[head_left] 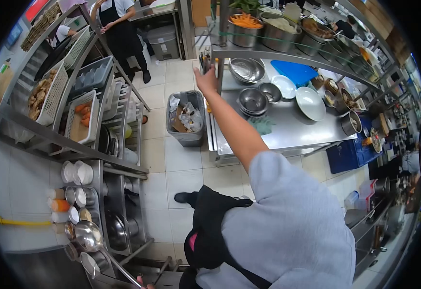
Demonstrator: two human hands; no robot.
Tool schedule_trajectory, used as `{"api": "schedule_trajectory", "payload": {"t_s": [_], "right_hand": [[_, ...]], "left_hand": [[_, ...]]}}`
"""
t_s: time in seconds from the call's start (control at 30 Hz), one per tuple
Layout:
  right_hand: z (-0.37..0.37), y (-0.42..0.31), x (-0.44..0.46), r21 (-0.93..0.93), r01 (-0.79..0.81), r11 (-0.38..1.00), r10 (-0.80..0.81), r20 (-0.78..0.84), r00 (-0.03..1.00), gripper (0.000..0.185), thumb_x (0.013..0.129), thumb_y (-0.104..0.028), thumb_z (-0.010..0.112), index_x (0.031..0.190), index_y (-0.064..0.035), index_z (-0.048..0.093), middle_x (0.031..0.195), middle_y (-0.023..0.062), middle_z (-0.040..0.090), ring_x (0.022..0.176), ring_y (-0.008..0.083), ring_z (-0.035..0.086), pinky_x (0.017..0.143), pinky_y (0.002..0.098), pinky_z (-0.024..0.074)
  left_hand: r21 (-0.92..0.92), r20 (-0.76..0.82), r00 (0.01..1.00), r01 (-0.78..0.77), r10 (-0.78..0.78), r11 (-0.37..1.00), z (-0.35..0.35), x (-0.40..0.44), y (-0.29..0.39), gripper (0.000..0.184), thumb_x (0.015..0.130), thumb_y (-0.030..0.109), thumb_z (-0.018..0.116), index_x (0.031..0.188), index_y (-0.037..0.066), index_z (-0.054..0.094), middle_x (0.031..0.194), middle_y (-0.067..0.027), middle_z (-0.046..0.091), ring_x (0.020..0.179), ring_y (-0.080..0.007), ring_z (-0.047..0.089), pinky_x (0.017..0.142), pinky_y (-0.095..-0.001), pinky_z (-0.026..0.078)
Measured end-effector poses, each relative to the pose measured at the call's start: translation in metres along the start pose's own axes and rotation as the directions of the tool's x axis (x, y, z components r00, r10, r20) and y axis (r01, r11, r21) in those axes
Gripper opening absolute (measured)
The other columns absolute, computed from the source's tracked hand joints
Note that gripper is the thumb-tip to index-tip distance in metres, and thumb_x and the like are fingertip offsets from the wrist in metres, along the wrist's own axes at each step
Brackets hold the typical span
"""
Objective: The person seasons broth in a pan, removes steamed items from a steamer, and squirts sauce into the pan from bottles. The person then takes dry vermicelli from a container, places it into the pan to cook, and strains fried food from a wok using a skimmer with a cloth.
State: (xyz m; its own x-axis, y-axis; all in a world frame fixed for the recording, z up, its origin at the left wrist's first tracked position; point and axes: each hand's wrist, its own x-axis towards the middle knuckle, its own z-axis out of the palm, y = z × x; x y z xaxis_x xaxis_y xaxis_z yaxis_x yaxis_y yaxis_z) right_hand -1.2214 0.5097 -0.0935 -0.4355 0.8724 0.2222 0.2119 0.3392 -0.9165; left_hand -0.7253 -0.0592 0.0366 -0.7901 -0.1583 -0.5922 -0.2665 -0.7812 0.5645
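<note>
My right arm stretches up the middle of the view. My right hand (205, 79) is beside the steel shelf post, just below some upright utensils (204, 59); its thumb and a finger show apart, and I make out nothing in it. At the bottom edge, partly cut off, my left hand (146, 285) is closed round the handle of a steel ladle (89, 236). The ladle's bowl hangs over several seasoning containers (80, 196) at the lower left.
A bin (186, 130) with rubbish stands between a rack of baskets (51, 96) and a steel table (287, 130) with bowls and white plates (311, 103). Food pots (245, 31) line the shelf above. A person in a dark apron (119, 33) stands at the upper left.
</note>
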Motion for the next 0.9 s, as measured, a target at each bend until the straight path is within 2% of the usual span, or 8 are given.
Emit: {"api": "schedule_trajectory", "payload": {"t_s": [0.13, 0.27, 0.37, 0.4, 0.47, 0.57, 0.73, 0.9], "right_hand": [[0.016, 0.01, 0.016, 0.171, 0.039, 0.985, -0.083, 0.257, 0.963, 0.037, 0.089, -0.036, 0.066, 0.107, -0.004, 0.064, 0.1, 0.0192, 0.071, 0.097, 0.0399, 0.068, 0.089, 0.0467, 0.0513], [-0.023, -0.068, -0.026, 0.54, -0.447, 0.713, -0.001, 0.638, 0.77, 0.03, 0.099, -0.031, 0.055, 0.096, -0.0009, 0.058, 0.085, 0.0133, 0.069, 0.071, 0.0225, 0.072, 0.053, 0.0386, 0.0599], [-0.037, -0.117, -0.031, 0.59, -0.623, 0.514, -0.005, 0.728, 0.686, 0.026, 0.101, -0.03, 0.054, 0.101, -0.0045, 0.059, 0.092, 0.0116, 0.068, 0.089, 0.0268, 0.07, 0.082, 0.0519, 0.0583], [-0.035, -0.12, -0.027, 0.679, -0.581, 0.449, -0.16, 0.701, 0.695, 0.025, 0.101, -0.03, 0.054, 0.1, -0.0052, 0.06, 0.092, 0.0117, 0.068, 0.091, 0.0269, 0.068, 0.083, 0.0498, 0.0582], [-0.005, -0.109, 0.005, 0.741, -0.486, 0.464, -0.432, 0.668, 0.606, 0.026, 0.1, -0.027, 0.052, 0.111, -0.005, 0.06, 0.096, 0.012, 0.067, 0.09, 0.0264, 0.066, 0.083, 0.044, 0.0576], [0.004, -0.071, 0.072, 0.801, 0.213, 0.559, -0.828, 0.523, 0.203, 0.038, 0.097, -0.018, 0.049, 0.132, -0.0045, 0.057, 0.105, 0.0109, 0.067, 0.089, 0.0226, 0.065, 0.082, 0.0359, 0.0564], [0.076, -0.073, -0.079, 0.583, 0.124, 0.803, -0.594, 0.765, 0.25, 0.037, 0.098, -0.018, 0.049, 0.131, -0.0038, 0.057, 0.107, 0.0114, 0.068, 0.091, 0.0229, 0.065, 0.083, 0.0361, 0.0558], [0.078, -0.072, -0.183, 0.491, 0.158, 0.856, -0.514, 0.839, 0.179, 0.036, 0.099, -0.018, 0.048, 0.13, -0.0032, 0.058, 0.108, 0.0118, 0.068, 0.092, 0.0232, 0.065, 0.084, 0.0362, 0.0552]], "left_hand": [[0.006, -0.032, 0.999, 0.009, -0.008, 1.0, 0.001, -0.046, -0.043, 0.025, 0.107, 0.024, 0.036, 0.086, 0.012, 0.041, 0.075, -0.0026, 0.043, 0.051, -0.0118, 0.029, 0.046, -0.0248, 0.03], [0.161, -0.259, 0.962, -0.046, 0.087, 0.986, -0.009, -0.084, -0.081, 0.029, 0.108, 0.026, 0.036, 0.083, 0.012, 0.043, 0.069, -0.0014, 0.042, 0.049, -0.0111, 0.034, 0.043, -0.0259, 0.031], [-0.154, -0.19, 0.978, 0.057, -0.087, 0.986, -0.048, -0.11, -0.104, 0.037, 0.106, 0.036, 0.039, 0.08, 0.011, 0.047, 0.066, -0.0006, 0.044, 0.047, -0.0116, 0.038, 0.043, -0.0267, 0.035], [-0.21, -0.226, 0.973, -0.009, -0.039, 0.978, -0.064, -0.12, -0.122, 0.037, 0.106, 0.036, 0.039, 0.08, 0.011, 0.047, 0.066, -0.0006, 0.044, 0.047, -0.0116, 0.038, 0.043, -0.0267, 0.035], [-0.185, -0.191, 0.951, -0.279, 0.244, 0.942, -0.062, -0.15, -0.157, 0.043, 0.103, 0.015, 0.043, 0.146, 0.008, 0.04, 0.064, 0.0015, 0.037, 0.043, -0.007, 0.036, 0.034, -0.0235, 0.031], [-0.185, -0.349, 0.888, -0.377, 0.298, 0.907, -0.065, -0.198, -0.199, 0.05, 0.102, 0.015, 0.046, 0.149, 0.004, 0.033, 0.062, -0.0004, 0.04, 0.041, -0.0081, 0.036, 0.036, -0.0255, 0.033], [-0.131, -0.617, 0.674, -0.597, 0.406, 0.791, -0.058, -0.291, -0.28, 0.049, 0.102, 0.02, 0.052, 0.146, 0.007, 0.039, 0.067, 0.0018, 0.042, 0.044, -0.0061, 0.039, 0.039, -0.0234, 0.036], [-0.018, -0.955, 0.212, -0.739, 0.206, 0.673, -0.053, -0.337, -0.371, 0.036, 0.101, 0.021, 0.052, 0.134, 0.008, 0.045, 0.066, 0.0007, 0.045, 0.043, -0.0068, 0.041, 0.037, -0.0239, 0.037]]}}
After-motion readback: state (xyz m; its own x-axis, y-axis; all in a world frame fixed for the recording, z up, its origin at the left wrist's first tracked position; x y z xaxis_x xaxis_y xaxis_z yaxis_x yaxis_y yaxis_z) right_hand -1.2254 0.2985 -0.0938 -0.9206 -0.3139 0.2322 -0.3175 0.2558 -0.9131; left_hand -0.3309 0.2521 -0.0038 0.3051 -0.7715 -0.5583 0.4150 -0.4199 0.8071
